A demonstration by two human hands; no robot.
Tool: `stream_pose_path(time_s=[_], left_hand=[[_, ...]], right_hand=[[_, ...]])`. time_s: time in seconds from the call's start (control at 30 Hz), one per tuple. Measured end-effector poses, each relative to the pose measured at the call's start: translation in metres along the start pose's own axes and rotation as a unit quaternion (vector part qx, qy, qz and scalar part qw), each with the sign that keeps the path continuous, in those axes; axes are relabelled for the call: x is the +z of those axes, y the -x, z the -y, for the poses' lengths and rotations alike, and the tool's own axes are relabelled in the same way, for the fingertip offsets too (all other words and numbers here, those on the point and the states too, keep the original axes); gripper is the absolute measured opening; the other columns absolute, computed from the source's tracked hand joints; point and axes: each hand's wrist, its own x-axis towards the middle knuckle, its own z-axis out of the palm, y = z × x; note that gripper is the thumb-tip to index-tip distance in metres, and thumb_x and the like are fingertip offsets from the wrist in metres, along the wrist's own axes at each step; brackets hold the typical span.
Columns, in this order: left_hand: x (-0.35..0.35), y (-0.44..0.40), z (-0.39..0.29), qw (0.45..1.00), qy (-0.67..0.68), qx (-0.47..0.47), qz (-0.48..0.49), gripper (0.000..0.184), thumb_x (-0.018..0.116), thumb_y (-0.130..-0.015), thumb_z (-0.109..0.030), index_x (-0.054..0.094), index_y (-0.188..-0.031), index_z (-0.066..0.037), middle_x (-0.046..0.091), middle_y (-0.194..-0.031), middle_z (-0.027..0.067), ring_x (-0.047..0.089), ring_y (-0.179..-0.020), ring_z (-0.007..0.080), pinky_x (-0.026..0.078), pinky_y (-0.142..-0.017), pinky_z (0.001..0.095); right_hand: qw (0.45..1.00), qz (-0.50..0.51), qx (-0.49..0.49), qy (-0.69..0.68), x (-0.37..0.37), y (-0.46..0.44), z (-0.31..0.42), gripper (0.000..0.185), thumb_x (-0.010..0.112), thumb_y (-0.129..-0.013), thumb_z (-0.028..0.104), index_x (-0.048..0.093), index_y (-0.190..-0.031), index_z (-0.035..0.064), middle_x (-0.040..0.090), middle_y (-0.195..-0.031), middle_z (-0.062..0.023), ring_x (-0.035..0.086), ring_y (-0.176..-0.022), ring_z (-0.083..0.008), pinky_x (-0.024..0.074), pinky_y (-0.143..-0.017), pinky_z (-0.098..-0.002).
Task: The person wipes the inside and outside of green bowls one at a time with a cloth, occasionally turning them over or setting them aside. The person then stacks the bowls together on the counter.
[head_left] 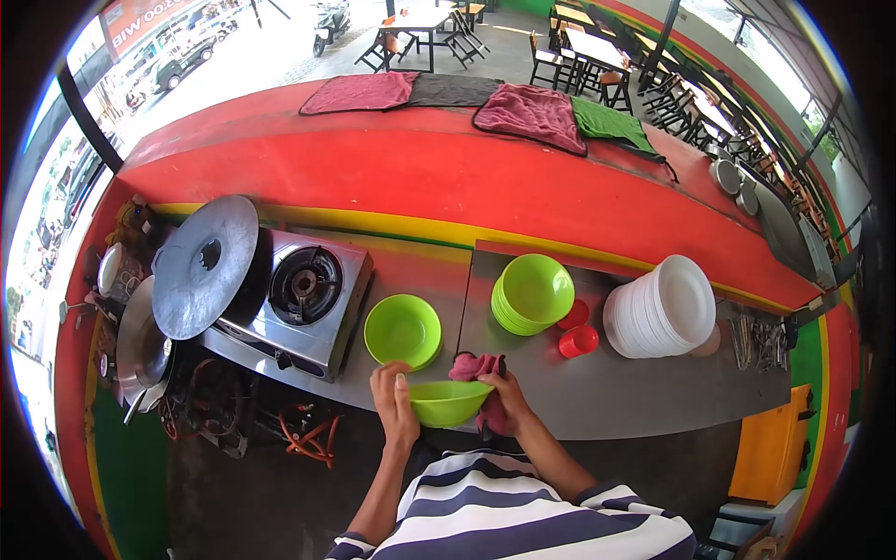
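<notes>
A green bowl [446,405] is tilted between my two hands, just off the counter's front edge. My left hand [395,411] grips its left side, thumb at the rim. In my right hand [509,403] is a dark-pink cloth [478,367], bunched against the bowl's right side; part of it hangs below the fingers. Just beyond, a green bowl [402,331] rests on the metal counter. Farther right stands a stack of green bowls [532,294], with two red cups [579,342] beside it.
A gas stove [303,289] and a big wok lid [206,266] are on the left, near a wok [143,341]. White bowls [658,308] are stacked at right, before some cutlery [758,343]. Cloths [532,114] lie along the red ledge [373,154].
</notes>
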Motion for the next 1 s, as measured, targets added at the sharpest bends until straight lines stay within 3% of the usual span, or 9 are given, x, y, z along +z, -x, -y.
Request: stream_pose_path(time_s=[0.07,0.1,0.13,0.3,0.37,0.53,0.67,0.77,1.0], left_hand=[[-0.006,-0.009,0.022,0.941,0.262,-0.216,0.005,0.037,0.056,-0.094,-0.028,0.059,-0.121,-0.002,0.06,-0.12,0.0132,0.051,-0.121,0.0271,0.038,-0.102,0.0377],[-0.01,-0.011,0.037,0.869,0.38,-0.316,0.007,0.044,0.055,-0.094,-0.028,0.055,-0.13,-0.001,0.058,-0.127,0.0129,0.047,-0.129,0.0264,0.034,-0.109,0.0378],[-0.021,-0.012,0.06,0.854,0.382,-0.346,0.073,0.048,0.055,-0.095,-0.022,0.049,-0.138,-0.001,0.059,-0.128,0.0101,0.049,-0.128,0.0231,0.035,-0.11,0.036],[-0.036,-0.036,0.096,0.918,0.25,-0.28,0.127,0.043,0.047,-0.106,-0.021,0.045,-0.144,0.0,0.057,-0.132,0.0129,0.052,-0.124,0.0208,0.038,-0.107,0.0347],[-0.036,-0.044,0.132,0.94,0.191,-0.237,0.155,0.046,0.045,-0.108,-0.023,0.042,-0.147,0.001,0.055,-0.139,0.0164,0.05,-0.13,0.0244,0.037,-0.11,0.0354],[-0.033,-0.078,0.166,0.963,0.121,-0.147,0.193,0.053,0.044,-0.108,-0.023,0.031,-0.154,0.0,0.035,-0.156,0.0227,0.036,-0.145,0.0326,0.029,-0.117,0.0388],[-0.026,-0.097,0.183,0.953,0.118,-0.135,0.244,0.059,0.043,-0.109,-0.024,0.022,-0.158,0.0,0.017,-0.166,0.0227,0.026,-0.151,0.0347,0.027,-0.119,0.0383],[-0.016,-0.099,0.213,0.959,0.047,-0.083,0.268,0.06,0.043,-0.109,-0.026,0.021,-0.159,-0.002,0.02,-0.165,0.0233,0.027,-0.15,0.0353,0.027,-0.118,0.0384],[-0.01,-0.098,0.223,0.948,0.08,-0.152,0.268,0.06,0.045,-0.108,-0.026,0.022,-0.159,-0.004,0.042,-0.153,0.026,0.046,-0.139,0.0346,0.038,-0.11,0.0378]], right_hand=[[0.994,-0.07,-0.083,0.017,0.031,-0.011,-0.001,0.038,0.075,-0.08,0.004,0.062,-0.115,0.0006,0.068,-0.103,-0.0081,0.067,-0.09,-0.0188,0.0547,-0.082,-0.0348],[0.992,-0.075,-0.097,0.022,0.041,-0.019,0.0,0.039,0.075,-0.08,0.003,0.062,-0.116,-0.0001,0.068,-0.104,-0.0082,0.067,-0.091,-0.0191,0.0549,-0.082,-0.035],[0.99,-0.081,-0.11,0.024,0.051,-0.027,0.0,0.04,0.075,-0.079,0.002,0.061,-0.117,-0.0009,0.068,-0.105,-0.0083,0.067,-0.091,-0.0194,0.055,-0.083,-0.0352],[0.967,-0.15,-0.174,0.11,0.073,-0.075,-0.017,0.041,0.078,-0.077,0.0,0.063,-0.115,-0.0009,0.067,-0.105,-0.0056,0.065,-0.092,-0.0156,0.0524,-0.085,-0.0316],[0.958,-0.176,-0.197,0.109,0.085,-0.087,-0.021,0.027,0.077,-0.077,0.0,0.062,-0.1,0.0023,0.063,-0.097,-0.0016,0.061,-0.091,-0.0126,0.0495,-0.085,-0.0302],[0.932,-0.214,-0.266,0.123,0.092,-0.111,-0.047,0.023,0.074,-0.079,-0.002,0.053,-0.083,0.0073,0.056,-0.088,0.0014,0.057,-0.085,-0.0098,0.0472,-0.079,-0.0285],[0.921,-0.273,-0.254,0.112,0.095,-0.111,-0.064,0.018,0.074,-0.083,0.0,0.058,-0.085,0.007,0.057,-0.083,0.0039,0.052,-0.073,-0.0071,0.0452,-0.067,-0.0269],[0.909,-0.308,-0.253,0.119,0.098,-0.106,-0.068,0.017,0.075,-0.084,0.002,0.059,-0.085,0.0065,0.058,-0.083,0.0035,0.053,-0.074,-0.0071,0.0458,-0.068,-0.0272],[0.916,-0.309,-0.255,0.01,0.097,-0.101,-0.085,0.012,0.073,-0.088,0.005,0.064,-0.096,0.0026,0.065,-0.088,-0.0009,0.062,-0.076,-0.0112,0.0545,-0.073,-0.0289]])
